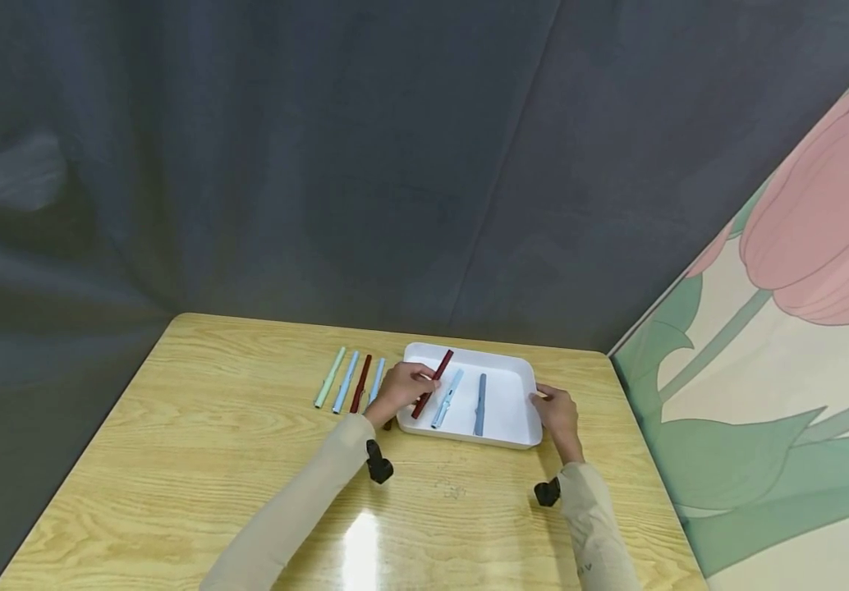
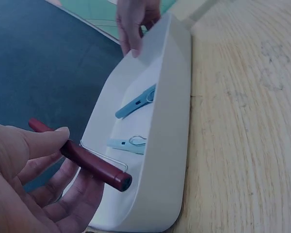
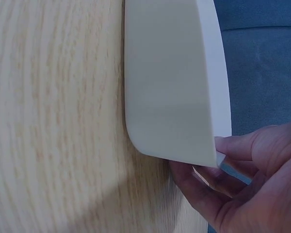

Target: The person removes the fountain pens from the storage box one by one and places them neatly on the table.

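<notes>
My left hand (image 1: 399,389) pinches a dark red pen (image 2: 99,167) between thumb and fingers, over the left part of a white tray (image 1: 509,402). The pen slants, its metal clip facing the tray in the left wrist view. In the tray lie a light blue pen (image 1: 447,399) and a grey-blue pen (image 1: 480,404), apart from each other. At the tray's right side, my right hand (image 1: 559,417) grips the rim. The right wrist view has the thumb (image 3: 237,147) on the rim's inner side and the fingers outside it.
Left of the tray, a row of pens lies on the wooden table (image 1: 232,427): a green pen (image 1: 330,377), a light blue pen (image 1: 346,382), a dark red pen (image 1: 361,384) and a blue pen (image 1: 377,379). A dark end shows beside my left wrist. A dark curtain (image 1: 336,180) hangs behind.
</notes>
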The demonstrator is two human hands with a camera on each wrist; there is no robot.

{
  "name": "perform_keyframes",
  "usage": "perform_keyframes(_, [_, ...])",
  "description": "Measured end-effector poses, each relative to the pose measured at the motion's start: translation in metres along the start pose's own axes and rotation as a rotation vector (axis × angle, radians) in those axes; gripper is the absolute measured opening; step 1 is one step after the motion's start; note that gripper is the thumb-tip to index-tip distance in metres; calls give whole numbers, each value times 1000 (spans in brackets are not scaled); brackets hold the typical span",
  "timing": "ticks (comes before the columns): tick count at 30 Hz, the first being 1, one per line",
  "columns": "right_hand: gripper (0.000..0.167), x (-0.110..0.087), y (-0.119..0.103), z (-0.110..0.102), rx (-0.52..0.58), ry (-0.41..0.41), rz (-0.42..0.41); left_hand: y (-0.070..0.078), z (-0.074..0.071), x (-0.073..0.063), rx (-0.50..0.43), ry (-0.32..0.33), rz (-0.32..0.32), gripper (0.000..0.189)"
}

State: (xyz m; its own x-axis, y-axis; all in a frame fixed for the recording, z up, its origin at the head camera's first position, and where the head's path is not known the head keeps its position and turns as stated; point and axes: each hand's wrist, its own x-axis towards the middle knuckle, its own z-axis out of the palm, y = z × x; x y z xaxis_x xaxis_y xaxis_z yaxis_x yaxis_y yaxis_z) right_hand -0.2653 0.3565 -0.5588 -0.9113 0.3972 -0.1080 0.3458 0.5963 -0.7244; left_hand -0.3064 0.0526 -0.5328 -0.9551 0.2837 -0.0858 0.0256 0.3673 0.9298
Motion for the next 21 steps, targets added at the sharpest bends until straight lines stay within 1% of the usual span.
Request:
perform_keyframes(2, [37,1,0,0,-1,3,2,0,-3,0,-47,-14,-32,24])
perform_keyframes(4, [37,2,0,0,-4,4,-1,1,-6,-1,-73,-27,-55,26])
perform_keyframes(8, [37,1,1,0,-4,4,-6,0,-14,-4,-110,-56,-68,28])
perform_keyframes(11, [37,0,2,-1,0,7,-11,-2,-20,-5,-133,-72,-61,28])
perform_keyframes(14, [37,0,3,-1,-1,2,-22,-6,-26,-4,-137,-63,-66,30])
perform_keyframes(18, [37,-1,3,-2,-2,-6,-29,-10,-33,-2,-122,-24,-80,34])
perform_keyframes(21, [37,-1,3,-3,-1,-8,-30,-11,-39,-3,-122,-22,-78,36])
